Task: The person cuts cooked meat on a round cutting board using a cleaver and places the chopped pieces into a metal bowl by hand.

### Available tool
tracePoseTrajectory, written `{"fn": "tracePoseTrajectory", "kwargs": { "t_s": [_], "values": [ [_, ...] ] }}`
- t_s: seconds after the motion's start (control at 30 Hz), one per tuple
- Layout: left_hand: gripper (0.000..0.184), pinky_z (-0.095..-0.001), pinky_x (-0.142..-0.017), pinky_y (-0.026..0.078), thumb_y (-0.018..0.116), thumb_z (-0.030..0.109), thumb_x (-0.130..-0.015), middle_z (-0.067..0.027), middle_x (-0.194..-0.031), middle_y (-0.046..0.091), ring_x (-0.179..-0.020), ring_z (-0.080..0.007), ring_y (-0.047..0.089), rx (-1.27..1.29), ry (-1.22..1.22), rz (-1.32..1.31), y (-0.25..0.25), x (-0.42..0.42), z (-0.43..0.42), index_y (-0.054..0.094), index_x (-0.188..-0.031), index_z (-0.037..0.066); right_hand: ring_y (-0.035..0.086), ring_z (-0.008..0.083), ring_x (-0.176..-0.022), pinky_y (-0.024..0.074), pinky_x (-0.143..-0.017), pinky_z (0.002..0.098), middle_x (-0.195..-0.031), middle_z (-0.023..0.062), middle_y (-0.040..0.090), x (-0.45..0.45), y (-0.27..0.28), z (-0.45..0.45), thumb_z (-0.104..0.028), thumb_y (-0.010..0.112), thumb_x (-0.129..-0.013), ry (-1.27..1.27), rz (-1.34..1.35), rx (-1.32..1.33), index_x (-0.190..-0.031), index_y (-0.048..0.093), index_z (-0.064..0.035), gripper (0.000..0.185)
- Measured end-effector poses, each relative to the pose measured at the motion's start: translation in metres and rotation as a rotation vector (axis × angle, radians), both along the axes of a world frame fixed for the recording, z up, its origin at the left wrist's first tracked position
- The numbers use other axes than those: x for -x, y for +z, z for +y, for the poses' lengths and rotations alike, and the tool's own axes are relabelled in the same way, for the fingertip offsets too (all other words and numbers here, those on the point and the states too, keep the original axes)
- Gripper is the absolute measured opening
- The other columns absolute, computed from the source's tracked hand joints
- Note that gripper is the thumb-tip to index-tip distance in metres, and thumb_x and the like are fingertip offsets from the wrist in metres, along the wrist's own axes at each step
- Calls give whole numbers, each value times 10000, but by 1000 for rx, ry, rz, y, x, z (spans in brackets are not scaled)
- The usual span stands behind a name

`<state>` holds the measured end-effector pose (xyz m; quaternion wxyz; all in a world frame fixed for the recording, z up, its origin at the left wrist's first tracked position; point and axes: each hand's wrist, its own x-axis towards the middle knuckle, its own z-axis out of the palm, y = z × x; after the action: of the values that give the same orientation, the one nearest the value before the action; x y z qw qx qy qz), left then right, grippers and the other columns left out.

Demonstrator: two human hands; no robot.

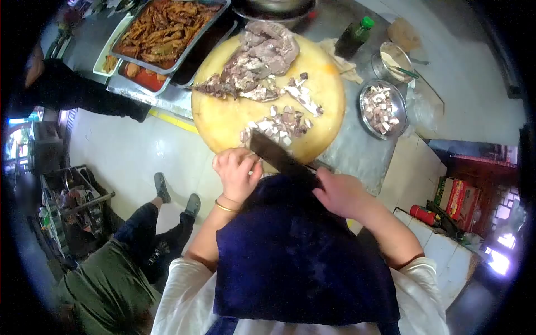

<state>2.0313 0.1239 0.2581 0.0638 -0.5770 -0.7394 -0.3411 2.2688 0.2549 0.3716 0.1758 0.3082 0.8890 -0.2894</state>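
Currently chopped meat (pixel 286 124) nr L fingers (pixel 230 158); cleaver (pixel 274 154) in R fingers (pixel 328 180)

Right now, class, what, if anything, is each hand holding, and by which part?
The right hand holds the cleaver by its handle end. Whether the left hand, curled by the board, holds anything cannot be told.

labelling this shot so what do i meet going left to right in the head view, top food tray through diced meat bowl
Top tray of braised meat, left hand, cleaver, right hand, metal bowl of diced meat
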Motion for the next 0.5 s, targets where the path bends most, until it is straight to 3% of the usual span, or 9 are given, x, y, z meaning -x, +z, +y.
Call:
{"fn": "tracePoseTrajectory", "kwargs": {
  "t_s": [0.1, 0.23, 0.27, 0.37, 0.5],
  "values": [
    [202, -465, -990, 408, 767, 143, -743, -50, -1179, 633, -1181, -323, 557, 6, -17, -59, -2, 17, 7, 715, -937, 172, 683, 406, -761, 537, -683, 508, -757, 182, 671, -32, 14, 7, -280, 657, -935, -147, 45, 178, -1122, 491, -61, 332],
    [633, -521, -1115, 357, 856, 316, -709, -203, -1393, 520, -1314, -427, 469, 139, -78, -166, 6, 20, 30, 620, -1248, 82, 666, 404, -710, 530, -647, 499, -740, 176, 657, -66, 24, -11, -244, 673, -925, -445, 206, -39, -1170, 518, -83, 331],
    [752, -530, -1137, 341, 876, 363, -691, -236, -1429, 488, -1332, -443, 450, 180, -107, -220, 12, 17, 40, 585, -1315, 62, 673, 398, -717, 527, -632, 502, -749, 171, 665, -63, 38, -7, -236, 671, -916, -480, 98, -74, -1138, 514, -88, 309],
    [996, -517, -1134, 362, 887, 498, -633, -270, -1442, 450, -1338, -467, 426, 250, -248, -152, 15, 12, 69, 494, -1405, 6, 681, 387, -730, 523, -620, 504, -754, 159, 672, -74, 34, 10, -233, 666, -905, -333, 27, -276, -1097, 516, -92, 281],
    [956, -520, -1152, 331, 885, 499, -632, -249, -1455, 449, -1334, -438, 436, 199, -412, -185, 8, 9, 104, 527, -1388, 37, 683, 368, -701, 524, -610, 501, -761, 130, 686, -58, 22, 19, -242, 666, -893, -277, 25, -400, -1059, 531, -83, 266]
  ]
}}
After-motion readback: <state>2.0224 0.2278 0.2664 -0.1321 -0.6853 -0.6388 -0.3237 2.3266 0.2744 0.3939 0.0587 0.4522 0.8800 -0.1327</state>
